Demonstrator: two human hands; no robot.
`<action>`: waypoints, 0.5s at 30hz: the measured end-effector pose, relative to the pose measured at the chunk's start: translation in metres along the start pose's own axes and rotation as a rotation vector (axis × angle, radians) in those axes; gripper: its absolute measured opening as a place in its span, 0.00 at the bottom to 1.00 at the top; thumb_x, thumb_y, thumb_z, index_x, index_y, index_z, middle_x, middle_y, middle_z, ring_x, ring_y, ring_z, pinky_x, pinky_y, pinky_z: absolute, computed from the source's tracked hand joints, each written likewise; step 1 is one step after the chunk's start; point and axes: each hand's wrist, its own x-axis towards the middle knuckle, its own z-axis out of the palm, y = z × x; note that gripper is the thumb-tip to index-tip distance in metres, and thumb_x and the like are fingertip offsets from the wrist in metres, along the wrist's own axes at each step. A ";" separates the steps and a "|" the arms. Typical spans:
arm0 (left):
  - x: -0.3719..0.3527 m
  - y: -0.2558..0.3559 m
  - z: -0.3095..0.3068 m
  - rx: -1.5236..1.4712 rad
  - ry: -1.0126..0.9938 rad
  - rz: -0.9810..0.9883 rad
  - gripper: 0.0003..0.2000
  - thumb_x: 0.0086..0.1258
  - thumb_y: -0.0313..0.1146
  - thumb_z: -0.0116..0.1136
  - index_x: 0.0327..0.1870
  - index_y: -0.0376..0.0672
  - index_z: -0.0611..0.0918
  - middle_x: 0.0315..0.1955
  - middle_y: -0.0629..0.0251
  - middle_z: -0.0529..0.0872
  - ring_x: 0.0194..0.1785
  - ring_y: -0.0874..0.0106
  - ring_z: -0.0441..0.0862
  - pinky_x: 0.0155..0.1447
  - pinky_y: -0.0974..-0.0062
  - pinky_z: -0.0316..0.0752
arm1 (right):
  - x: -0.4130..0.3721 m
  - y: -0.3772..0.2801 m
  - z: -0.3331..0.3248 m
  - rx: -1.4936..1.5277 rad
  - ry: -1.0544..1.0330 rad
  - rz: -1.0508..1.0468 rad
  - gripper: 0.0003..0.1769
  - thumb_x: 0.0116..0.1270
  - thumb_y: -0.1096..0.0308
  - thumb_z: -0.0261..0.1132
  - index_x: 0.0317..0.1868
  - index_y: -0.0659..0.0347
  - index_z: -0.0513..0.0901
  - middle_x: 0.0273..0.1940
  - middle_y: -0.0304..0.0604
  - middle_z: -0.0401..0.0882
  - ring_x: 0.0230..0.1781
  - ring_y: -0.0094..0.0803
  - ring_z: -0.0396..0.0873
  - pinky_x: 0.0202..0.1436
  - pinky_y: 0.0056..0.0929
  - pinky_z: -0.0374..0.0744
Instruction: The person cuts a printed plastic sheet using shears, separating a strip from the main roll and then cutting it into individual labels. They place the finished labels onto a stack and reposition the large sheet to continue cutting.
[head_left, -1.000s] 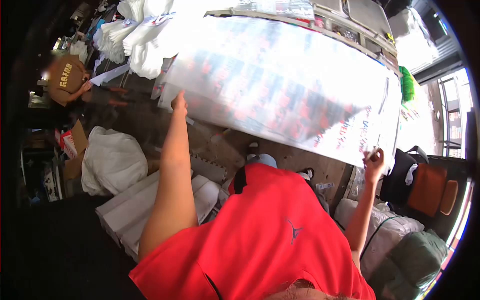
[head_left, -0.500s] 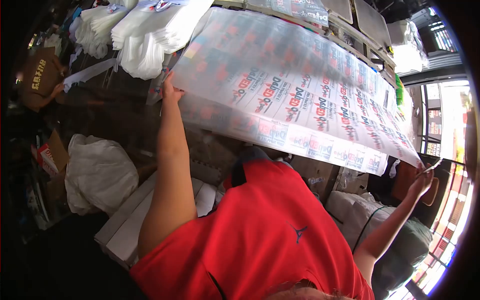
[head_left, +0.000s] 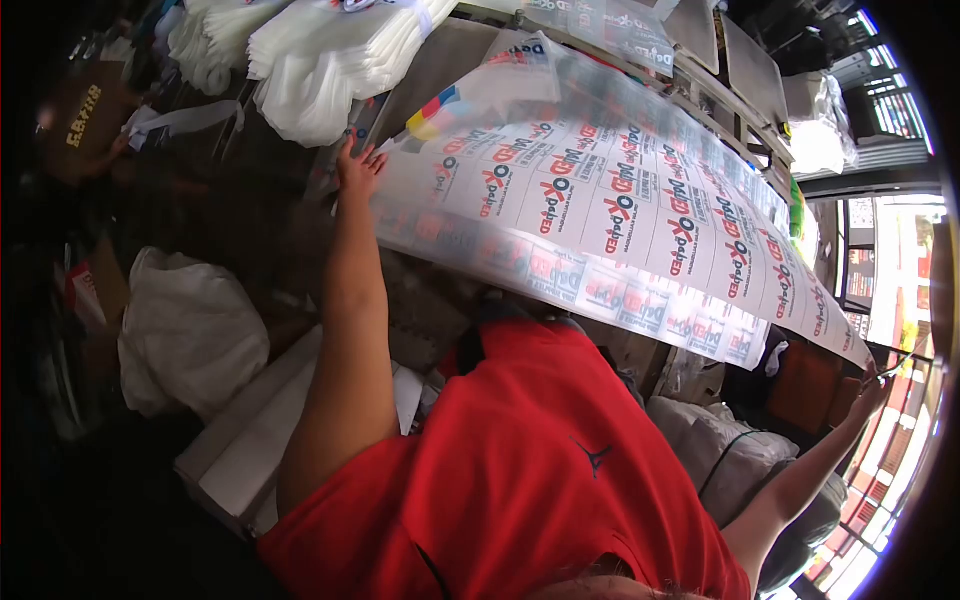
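So the printed sheet (head_left: 620, 190) spans the upper middle of the frame. Left hand (head_left: 360, 170) is pretty open, fingers spread at its left edge; can't tell if they touch. Right hand (head_left: 874, 385), far right, is closed around the sheet's corner. White plastic bags (head_left: 335, 65) sit upper left, near the left hand.

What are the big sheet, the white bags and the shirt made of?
The sheet looks like thin plastic film, smooth and printed: light shines through its edge. The bags seem soft, milky plastic, hanging in loose folds. The shirt looks like matt fabric, perhaps cotton or polyester, with soft creases.
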 end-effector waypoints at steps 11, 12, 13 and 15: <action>-0.020 -0.016 0.015 0.457 -0.260 -0.099 0.15 0.65 0.39 0.67 0.50 0.44 0.82 0.44 0.66 0.86 0.48 0.71 0.81 0.54 0.68 0.74 | -0.027 0.130 0.075 0.060 -0.277 0.142 0.18 0.68 0.69 0.65 0.58 0.60 0.77 0.41 0.37 0.81 0.31 0.21 0.80 0.30 0.17 0.76; -0.018 -0.014 0.013 0.566 -0.293 -0.084 0.14 0.64 0.37 0.68 0.47 0.42 0.83 0.42 0.66 0.87 0.44 0.71 0.83 0.53 0.69 0.74 | -0.030 0.152 0.087 0.127 -0.284 0.174 0.20 0.67 0.60 0.69 0.55 0.61 0.80 0.38 0.41 0.85 0.33 0.29 0.85 0.32 0.26 0.80; -0.023 -0.010 0.017 0.582 -0.281 -0.085 0.14 0.64 0.37 0.68 0.47 0.42 0.83 0.42 0.66 0.87 0.44 0.71 0.83 0.53 0.69 0.74 | -0.035 0.150 0.102 0.130 -0.296 0.189 0.20 0.67 0.60 0.69 0.55 0.61 0.80 0.38 0.41 0.85 0.33 0.29 0.85 0.32 0.26 0.80; -0.035 -0.009 0.032 0.788 -0.119 -0.032 0.10 0.63 0.33 0.67 0.44 0.42 0.84 0.38 0.66 0.87 0.41 0.71 0.84 0.50 0.69 0.76 | -0.075 0.114 0.127 -0.873 -0.104 -0.278 0.24 0.62 0.52 0.74 0.50 0.60 0.83 0.35 0.45 0.87 0.34 0.37 0.87 0.35 0.37 0.82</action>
